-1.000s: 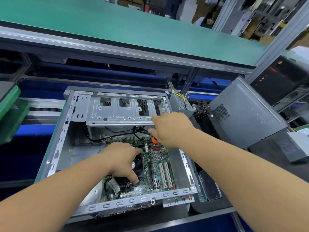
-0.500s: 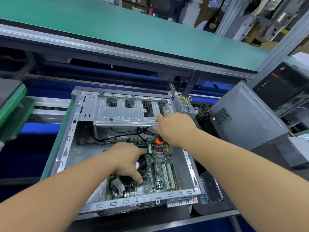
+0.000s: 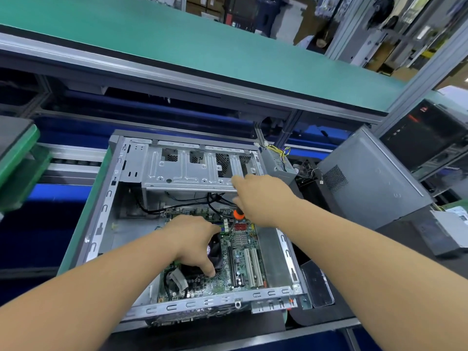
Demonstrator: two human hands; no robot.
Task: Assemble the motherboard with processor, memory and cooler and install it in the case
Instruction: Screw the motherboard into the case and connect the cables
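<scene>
My left hand (image 3: 195,239) presses down on the cooler (image 3: 216,250), fingers curled over it, I judge to steady the motherboard (image 3: 243,259) lying in the case (image 3: 101,219) beneath it; my right hand (image 3: 263,198), just beyond, grips one orange-handled screwdriver (image 3: 238,214), probably for a board screw. Beside my left thumb stand two white slots (image 3: 253,267); one cooler, one board.

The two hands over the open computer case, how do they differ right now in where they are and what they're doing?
The left hand lies low on the cooler over the motherboard, fingers curled down around it; the right hand is farther back, by the silver drive cage. The left hand holds no tool; the right hand grips an orange-handled tool. Both reach inside the case.
</scene>
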